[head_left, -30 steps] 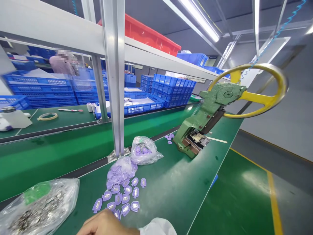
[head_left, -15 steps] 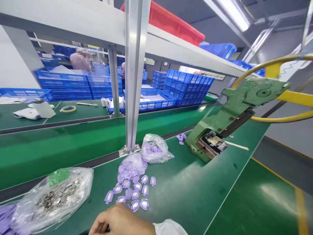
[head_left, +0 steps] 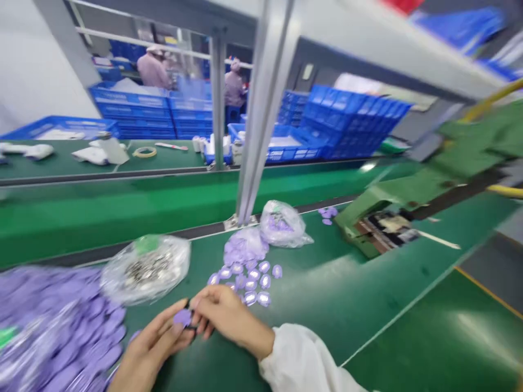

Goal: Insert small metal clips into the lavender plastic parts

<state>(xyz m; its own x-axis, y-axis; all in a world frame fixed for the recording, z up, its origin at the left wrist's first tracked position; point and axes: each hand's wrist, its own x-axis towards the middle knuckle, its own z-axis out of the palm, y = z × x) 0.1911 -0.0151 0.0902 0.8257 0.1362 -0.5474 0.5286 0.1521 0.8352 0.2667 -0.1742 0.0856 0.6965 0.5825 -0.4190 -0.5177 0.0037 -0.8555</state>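
Observation:
My left hand (head_left: pixel 157 343), low in the picture, pinches a purple piece (head_left: pixel 182 317) between thumb and fingers. Touching it from the right is my right hand (head_left: pixel 226 316), its fingers closed at a small dark item too blurred to name. Just beyond my right hand, several purple pieces with shiny metal inserts (head_left: pixel 251 283) lie on the green table (head_left: pixel 310 326). A clear bag of metal parts (head_left: pixel 151 267) rests beyond my left hand. A large heap of purple pieces (head_left: pixel 69 332) spreads at the left, partly under clear plastic.
Two more bags, one of purple pieces (head_left: pixel 245 246) and one of mixed parts (head_left: pixel 283 224), stand near a metal post (head_left: pixel 265 109). A green hand press (head_left: pixel 376 218) is at the right. Blue crates (head_left: pixel 134 109) and two people in pink fill the background.
The view has swung left and down. My left hand has come into view with a purple piece, and my right hand now meets it, more fully visible.

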